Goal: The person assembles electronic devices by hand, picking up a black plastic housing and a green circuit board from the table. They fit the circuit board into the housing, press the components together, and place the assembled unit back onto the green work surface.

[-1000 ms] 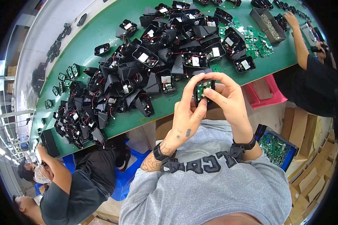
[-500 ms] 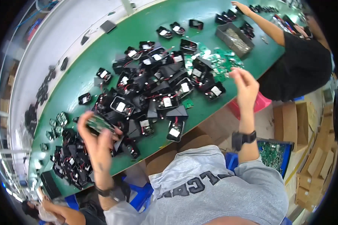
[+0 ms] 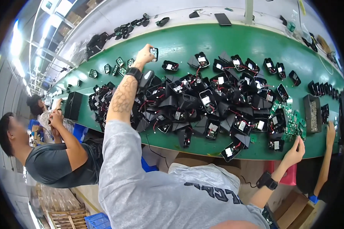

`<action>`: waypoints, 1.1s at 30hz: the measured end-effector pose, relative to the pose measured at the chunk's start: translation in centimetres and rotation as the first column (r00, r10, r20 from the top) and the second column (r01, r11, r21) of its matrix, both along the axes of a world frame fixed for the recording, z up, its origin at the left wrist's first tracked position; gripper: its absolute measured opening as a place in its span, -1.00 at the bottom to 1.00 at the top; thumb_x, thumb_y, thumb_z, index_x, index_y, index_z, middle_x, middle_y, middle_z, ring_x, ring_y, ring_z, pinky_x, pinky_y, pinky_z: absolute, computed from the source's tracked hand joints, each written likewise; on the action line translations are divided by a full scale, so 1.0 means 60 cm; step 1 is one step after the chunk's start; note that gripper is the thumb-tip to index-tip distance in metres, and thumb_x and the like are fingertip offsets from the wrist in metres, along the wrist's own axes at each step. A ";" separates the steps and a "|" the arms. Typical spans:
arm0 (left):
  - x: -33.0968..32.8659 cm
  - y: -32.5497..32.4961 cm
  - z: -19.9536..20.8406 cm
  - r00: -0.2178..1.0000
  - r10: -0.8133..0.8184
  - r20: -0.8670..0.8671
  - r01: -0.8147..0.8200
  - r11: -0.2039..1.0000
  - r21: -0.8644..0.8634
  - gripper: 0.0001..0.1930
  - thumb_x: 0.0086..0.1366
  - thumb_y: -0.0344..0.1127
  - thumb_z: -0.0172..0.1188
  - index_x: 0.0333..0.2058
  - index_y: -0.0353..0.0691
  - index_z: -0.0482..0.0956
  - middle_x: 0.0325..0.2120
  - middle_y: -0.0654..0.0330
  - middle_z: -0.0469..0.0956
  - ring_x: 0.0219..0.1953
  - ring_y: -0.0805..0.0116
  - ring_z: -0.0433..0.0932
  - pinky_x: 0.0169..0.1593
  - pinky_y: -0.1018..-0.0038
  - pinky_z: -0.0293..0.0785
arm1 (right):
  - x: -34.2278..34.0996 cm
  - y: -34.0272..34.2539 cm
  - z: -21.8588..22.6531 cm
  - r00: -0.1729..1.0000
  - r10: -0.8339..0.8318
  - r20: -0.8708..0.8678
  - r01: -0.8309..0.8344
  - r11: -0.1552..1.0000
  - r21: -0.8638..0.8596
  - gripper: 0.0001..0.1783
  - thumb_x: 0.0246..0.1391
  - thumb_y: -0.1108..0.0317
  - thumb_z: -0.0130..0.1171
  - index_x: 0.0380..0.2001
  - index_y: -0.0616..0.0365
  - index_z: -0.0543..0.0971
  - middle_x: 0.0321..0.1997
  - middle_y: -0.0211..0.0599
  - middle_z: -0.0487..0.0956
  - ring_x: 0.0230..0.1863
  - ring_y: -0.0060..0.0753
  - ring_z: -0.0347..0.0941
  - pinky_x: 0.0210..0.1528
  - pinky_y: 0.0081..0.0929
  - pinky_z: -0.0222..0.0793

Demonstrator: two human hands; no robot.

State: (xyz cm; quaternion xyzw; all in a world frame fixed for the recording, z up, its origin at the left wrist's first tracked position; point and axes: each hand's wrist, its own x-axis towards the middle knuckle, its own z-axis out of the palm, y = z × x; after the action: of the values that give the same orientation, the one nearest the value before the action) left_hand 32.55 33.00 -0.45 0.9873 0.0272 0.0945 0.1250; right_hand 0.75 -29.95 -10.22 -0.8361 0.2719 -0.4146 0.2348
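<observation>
My left hand (image 3: 144,55) reaches far across the green bench, its fingers closed on a small black case with a circuit board (image 3: 154,54) in it. Several similar cases with green boards (image 3: 120,62) stand to the left of that hand. At the right, my right hand (image 3: 294,152) is pinched beside a heap of loose green circuit boards (image 3: 292,118); whatever is between its fingertips is too small to make out. A large pile of black housings (image 3: 187,101) with red wires and white labelled parts spreads between my hands.
A grey bin of small parts (image 3: 313,114) stands right of the loose boards. A co-worker's arm (image 3: 326,152) reaches in beyond it. Another person (image 3: 57,156) sits at the left near a black box (image 3: 73,106). A pink tub (image 3: 286,173) is below the bench edge.
My view has swung to the left. My left hand has moved forward over the bench, carrying the case with the circuit board. My right hand stays pinched near the loose boards.
</observation>
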 end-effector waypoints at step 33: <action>-0.531 -0.389 0.002 0.758 -0.641 0.122 -0.294 -0.502 -0.814 -0.32 -0.02 -0.01 0.31 0.04 -0.17 0.30 0.00 0.07 0.36 0.08 0.03 0.39 0.08 -0.11 0.36 | -0.065 0.280 0.132 0.435 0.476 0.765 -0.583 -0.499 0.641 -0.74 0.00 0.23 0.24 -0.40 0.15 0.41 -0.57 -0.39 0.38 -0.59 -0.54 0.24 -0.58 -0.59 0.08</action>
State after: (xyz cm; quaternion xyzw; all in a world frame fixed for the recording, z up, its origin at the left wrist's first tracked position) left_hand 0.68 9.69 -0.36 0.3364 -0.0812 -0.2841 0.8942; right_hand -3.14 -13.13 -2.27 -0.3845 -0.0331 0.0709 0.9198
